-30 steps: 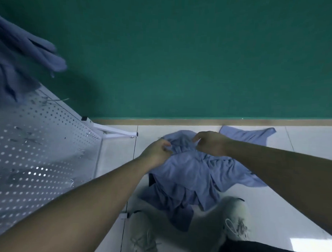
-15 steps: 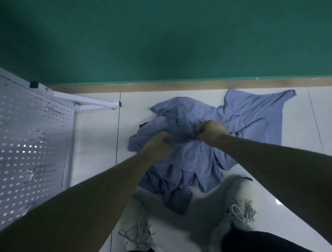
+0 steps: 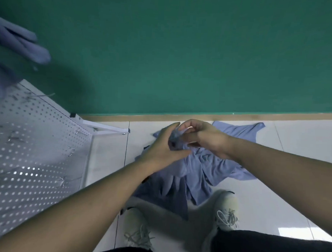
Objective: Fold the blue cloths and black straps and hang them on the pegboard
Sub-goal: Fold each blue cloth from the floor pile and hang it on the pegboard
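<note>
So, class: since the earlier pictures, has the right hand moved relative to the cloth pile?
Yes. The right hand has lifted off the blue cloth pile, gathering cloth upward.

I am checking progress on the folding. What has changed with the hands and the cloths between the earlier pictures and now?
Both hands have lifted a bunched part of one blue cloth up off the pile and come close together around it: the left hand cups it, the right hand pinches its top. Earlier they gripped it low on the pile. The pile stays on the floor, the pegboard stays at the left.

Blue cloths [image 3: 207, 168]; white perforated pegboard [image 3: 34, 159]; green wall [image 3: 183, 51]; white tiled floor [image 3: 291, 168]; pale sneakers [image 3: 224, 212].
</note>
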Available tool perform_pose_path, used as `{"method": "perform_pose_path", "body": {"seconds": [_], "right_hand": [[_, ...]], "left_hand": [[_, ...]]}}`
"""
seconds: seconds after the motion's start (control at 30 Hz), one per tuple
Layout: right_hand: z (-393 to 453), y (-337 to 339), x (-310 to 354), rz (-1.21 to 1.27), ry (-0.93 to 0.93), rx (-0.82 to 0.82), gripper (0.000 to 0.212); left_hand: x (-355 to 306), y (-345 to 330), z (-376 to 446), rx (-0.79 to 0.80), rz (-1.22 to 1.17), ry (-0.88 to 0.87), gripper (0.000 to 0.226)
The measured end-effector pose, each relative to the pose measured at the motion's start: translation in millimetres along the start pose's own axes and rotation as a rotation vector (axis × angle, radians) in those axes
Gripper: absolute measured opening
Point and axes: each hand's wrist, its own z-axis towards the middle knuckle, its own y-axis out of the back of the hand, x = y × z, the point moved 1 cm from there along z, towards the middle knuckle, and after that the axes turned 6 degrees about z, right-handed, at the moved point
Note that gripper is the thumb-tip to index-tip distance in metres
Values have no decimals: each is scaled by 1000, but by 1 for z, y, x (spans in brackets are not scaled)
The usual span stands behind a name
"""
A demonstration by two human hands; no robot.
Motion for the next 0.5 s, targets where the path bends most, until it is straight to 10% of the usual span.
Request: {"method": "perform_pose_path", "body": {"seconds": [0.2, 0.5], "right_hand": [[-68, -28, 50, 181, 120, -73, 20], [-151, -41, 89, 44, 295, -139, 29]], "left_hand": [[-49, 9, -56, -458, -25, -103, 40], [-88, 39, -127, -459, 127, -142, 6]]}}
